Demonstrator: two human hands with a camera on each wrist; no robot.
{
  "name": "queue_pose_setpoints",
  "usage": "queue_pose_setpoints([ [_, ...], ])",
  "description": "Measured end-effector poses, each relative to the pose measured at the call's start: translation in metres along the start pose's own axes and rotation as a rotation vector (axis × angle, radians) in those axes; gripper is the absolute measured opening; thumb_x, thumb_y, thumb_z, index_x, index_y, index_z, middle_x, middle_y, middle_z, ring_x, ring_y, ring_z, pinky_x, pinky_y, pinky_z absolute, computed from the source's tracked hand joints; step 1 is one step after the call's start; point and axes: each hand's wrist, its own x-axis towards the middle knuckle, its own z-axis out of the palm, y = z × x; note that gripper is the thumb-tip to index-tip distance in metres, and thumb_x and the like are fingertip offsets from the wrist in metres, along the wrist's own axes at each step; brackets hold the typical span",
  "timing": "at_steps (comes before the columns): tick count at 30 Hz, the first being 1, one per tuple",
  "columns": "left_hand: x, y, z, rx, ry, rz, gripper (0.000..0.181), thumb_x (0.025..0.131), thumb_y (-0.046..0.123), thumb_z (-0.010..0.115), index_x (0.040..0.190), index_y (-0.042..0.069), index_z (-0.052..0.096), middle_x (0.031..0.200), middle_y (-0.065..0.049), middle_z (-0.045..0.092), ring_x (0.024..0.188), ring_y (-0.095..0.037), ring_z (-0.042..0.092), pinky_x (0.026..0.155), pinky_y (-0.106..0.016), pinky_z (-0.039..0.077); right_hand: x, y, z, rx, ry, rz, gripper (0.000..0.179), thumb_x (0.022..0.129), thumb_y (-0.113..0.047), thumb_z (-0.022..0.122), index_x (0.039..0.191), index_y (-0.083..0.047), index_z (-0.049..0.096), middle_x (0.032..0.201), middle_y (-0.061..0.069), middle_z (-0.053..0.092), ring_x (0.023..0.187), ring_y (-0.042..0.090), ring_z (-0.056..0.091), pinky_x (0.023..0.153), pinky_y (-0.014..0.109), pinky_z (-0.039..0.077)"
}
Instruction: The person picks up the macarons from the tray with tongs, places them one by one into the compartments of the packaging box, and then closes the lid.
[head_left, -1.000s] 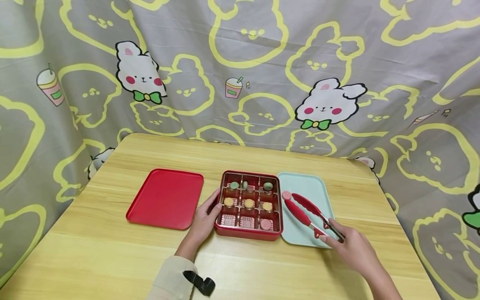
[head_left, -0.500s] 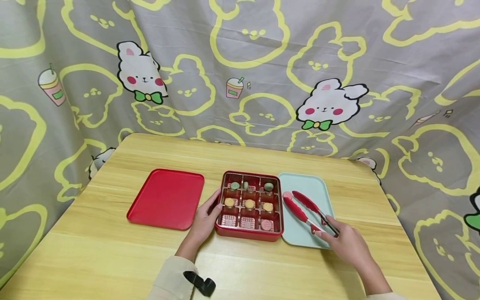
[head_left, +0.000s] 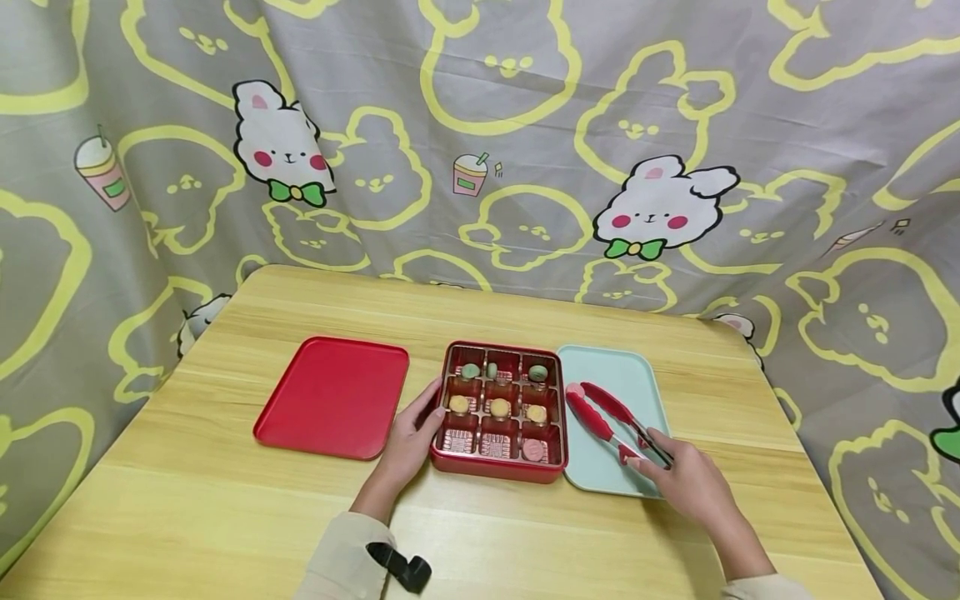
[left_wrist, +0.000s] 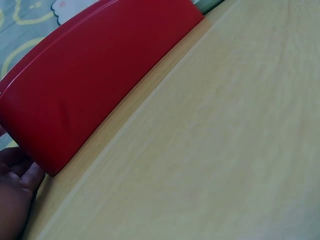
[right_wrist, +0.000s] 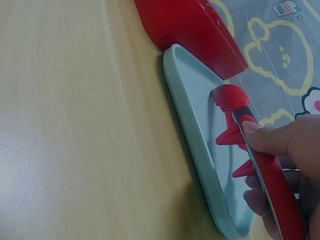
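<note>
My right hand (head_left: 693, 483) grips a pair of tongs (head_left: 600, 417) with red tips and metal arms over the pale green tray (head_left: 622, 471). A small round pink sweet (head_left: 575, 389) lies between the tong tips, close to the right wall of the box. In the right wrist view, thumb and fingers wrap the tong handles. My left hand (head_left: 408, 437) rests against the left side of the red box (head_left: 495, 468), thumb at its rim. Inside, a nine-compartment insert holds green sweets (head_left: 537, 373) in the back row, yellow sweets (head_left: 499, 407) in the middle, and a pink sweet (head_left: 533, 451) at the front right.
A flat red lid or tray (head_left: 337, 396) lies left of the box on the wooden table (head_left: 480, 533). The box's right side adjoins the green tray's left edge. Behind the table hangs a patterned curtain (head_left: 532, 275).
My right hand and the tongs have shifted slightly left, and the tong tips have drawn nearer to each other around the pink sweet. My left hand and the box stay put.
</note>
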Motion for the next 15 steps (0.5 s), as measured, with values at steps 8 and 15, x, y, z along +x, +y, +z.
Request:
queue_pose_setpoints([
  [8, 0.0, -0.001, 0.0, -0.008, -0.005, 0.017, 0.048, 0.097, 0.02, 0.051, 0.143, 0.028, 0.041, 0.149, 0.0, 0.038, 0.14, -0.024, 0.03, 0.115, -0.045, 0.023, -0.002, -0.002, -0.004, -0.013, 0.011, -0.028, 0.075, 0.083, -0.049, 0.065, 0.137, 0.001, 0.047, 0.126, 0.032, 0.052, 0.073, 0.024, 0.049, 0.051, 0.029, 0.032],
  [15, 0.0, -0.001, 0.0, -0.009, -0.003, 0.026, 0.048, 0.097, 0.018, 0.052, 0.143, 0.028, 0.042, 0.147, -0.001, 0.04, 0.138, -0.022, 0.032, 0.116, -0.042, 0.023, -0.01, -0.005, -0.013, -0.005, 0.028, -0.036, 0.074, 0.085, -0.05, 0.063, 0.139, -0.002, 0.045, 0.122, 0.031, 0.055, 0.074, 0.025, 0.049, 0.053, 0.028, 0.034],
])
